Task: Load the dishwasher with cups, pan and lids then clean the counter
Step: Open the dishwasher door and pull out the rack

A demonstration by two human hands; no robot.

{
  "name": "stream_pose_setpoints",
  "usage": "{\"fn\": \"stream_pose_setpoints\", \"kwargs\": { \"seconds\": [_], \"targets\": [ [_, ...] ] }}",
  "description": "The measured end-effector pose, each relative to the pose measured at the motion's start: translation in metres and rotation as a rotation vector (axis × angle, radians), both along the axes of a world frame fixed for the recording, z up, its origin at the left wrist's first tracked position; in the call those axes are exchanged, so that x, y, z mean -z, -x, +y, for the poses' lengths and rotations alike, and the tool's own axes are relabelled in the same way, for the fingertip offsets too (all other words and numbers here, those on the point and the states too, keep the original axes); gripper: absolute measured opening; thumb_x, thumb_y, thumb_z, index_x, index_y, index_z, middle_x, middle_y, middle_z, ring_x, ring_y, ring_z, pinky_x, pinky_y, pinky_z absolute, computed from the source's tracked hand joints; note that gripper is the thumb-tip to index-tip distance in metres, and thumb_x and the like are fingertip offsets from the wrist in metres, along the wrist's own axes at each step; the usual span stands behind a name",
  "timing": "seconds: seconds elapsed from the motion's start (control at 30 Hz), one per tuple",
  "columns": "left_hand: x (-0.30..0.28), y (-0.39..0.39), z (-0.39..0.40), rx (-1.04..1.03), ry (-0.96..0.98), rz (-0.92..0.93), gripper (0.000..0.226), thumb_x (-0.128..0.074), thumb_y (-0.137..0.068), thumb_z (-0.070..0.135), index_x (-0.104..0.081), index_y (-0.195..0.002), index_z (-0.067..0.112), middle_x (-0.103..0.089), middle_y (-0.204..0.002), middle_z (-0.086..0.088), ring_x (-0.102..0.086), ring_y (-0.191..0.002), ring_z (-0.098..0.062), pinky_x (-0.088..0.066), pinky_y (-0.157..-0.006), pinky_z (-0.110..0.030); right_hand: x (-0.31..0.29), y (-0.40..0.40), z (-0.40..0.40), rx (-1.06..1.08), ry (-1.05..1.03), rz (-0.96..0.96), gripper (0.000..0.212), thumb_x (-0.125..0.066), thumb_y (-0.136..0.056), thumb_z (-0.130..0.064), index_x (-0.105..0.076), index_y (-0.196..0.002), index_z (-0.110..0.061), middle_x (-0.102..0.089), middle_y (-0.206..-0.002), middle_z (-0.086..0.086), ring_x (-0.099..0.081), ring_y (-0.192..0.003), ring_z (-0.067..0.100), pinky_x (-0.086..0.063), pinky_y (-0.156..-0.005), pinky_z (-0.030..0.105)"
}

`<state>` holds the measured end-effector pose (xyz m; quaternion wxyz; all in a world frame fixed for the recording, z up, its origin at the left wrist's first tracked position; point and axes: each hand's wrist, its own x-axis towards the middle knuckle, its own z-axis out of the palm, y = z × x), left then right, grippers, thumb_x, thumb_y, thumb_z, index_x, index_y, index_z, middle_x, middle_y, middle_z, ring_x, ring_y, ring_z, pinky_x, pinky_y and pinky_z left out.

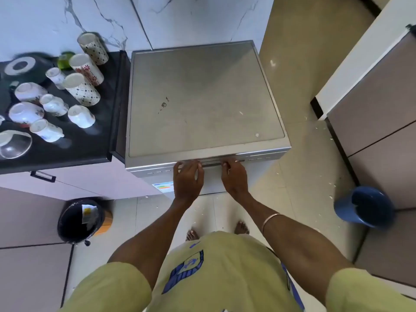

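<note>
The silver dishwasher (198, 97) stands closed in front of me. Both hands reach to the handle recess (211, 162) at the top of its door. My left hand (188, 179) and my right hand (234, 177) have their fingertips tucked into that slot. On the black counter (90, 152) to the left stand several white cups (81, 115), three tall patterned tumblers (81, 88), white bowls (26, 113), a glass lid (13, 144) and a dark pan (24, 67), all upside down or on their sides.
A black waste bin (80, 220) sits on the floor at lower left. A blue bucket (364, 209) stands at right beside brown cabinets (371, 122). White crumbs are scattered over the tiled floor (299, 165). My bare feet are just behind the dishwasher door.
</note>
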<state>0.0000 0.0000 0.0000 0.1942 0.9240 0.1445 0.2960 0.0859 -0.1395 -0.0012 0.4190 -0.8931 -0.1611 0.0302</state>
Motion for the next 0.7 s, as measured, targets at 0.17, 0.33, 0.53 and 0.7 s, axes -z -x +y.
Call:
{"fn": "stream_pose_setpoints", "kwargs": {
  "seconds": [0.17, 0.33, 0.53, 0.7],
  "targets": [
    [0.009, -0.009, -0.002, -0.201, 0.304, 0.178, 0.031, -0.050, -0.094, 0.027, -0.065, -0.071, 0.013, -0.066, -0.073, 0.000, -0.059, -0.071, -0.023, -0.049, -0.073, -0.039, 0.011, -0.006, 0.002, 0.077, -0.158, 0.672, 0.028, -0.057, -0.090, -0.007, -0.067, -0.116, -0.007, -0.071, -0.103, 0.015, -0.067, -0.084, 0.024, -0.059, -0.076, 0.039],
    [0.004, -0.030, 0.005, -0.371, 1.634, 0.481, 0.038, -0.047, -0.096, 0.044, -0.065, -0.102, 0.011, -0.071, -0.106, -0.015, -0.068, -0.091, -0.030, -0.054, -0.089, -0.045, 0.009, -0.021, 0.012, 0.270, -0.645, 1.247, 0.030, -0.056, -0.097, -0.016, -0.059, -0.126, -0.008, -0.064, -0.122, 0.012, -0.064, -0.108, 0.032, -0.060, -0.076, 0.044],
    [0.009, -0.043, -0.001, -0.499, 2.244, -0.013, 0.030, -0.045, -0.096, 0.020, -0.061, -0.119, 0.008, -0.065, -0.118, -0.015, -0.060, -0.113, -0.033, -0.043, -0.108, -0.045, 0.006, -0.036, 0.023, 0.490, -0.991, 1.387, 0.025, -0.040, -0.103, -0.011, -0.062, -0.090, -0.009, -0.067, -0.096, 0.012, -0.063, -0.093, 0.028, -0.056, -0.074, 0.048],
    [0.014, -0.049, -0.005, -0.521, 2.297, -0.177, 0.023, -0.042, -0.096, 0.006, -0.063, -0.090, 0.012, -0.066, -0.099, -0.009, -0.061, -0.103, -0.026, -0.042, -0.110, -0.041, 0.011, -0.035, 0.024, 0.504, -1.056, 1.416, 0.021, -0.045, -0.101, -0.006, -0.061, -0.088, -0.011, -0.072, -0.073, 0.007, -0.064, -0.093, 0.025, -0.051, -0.091, 0.047]
  ]
}}
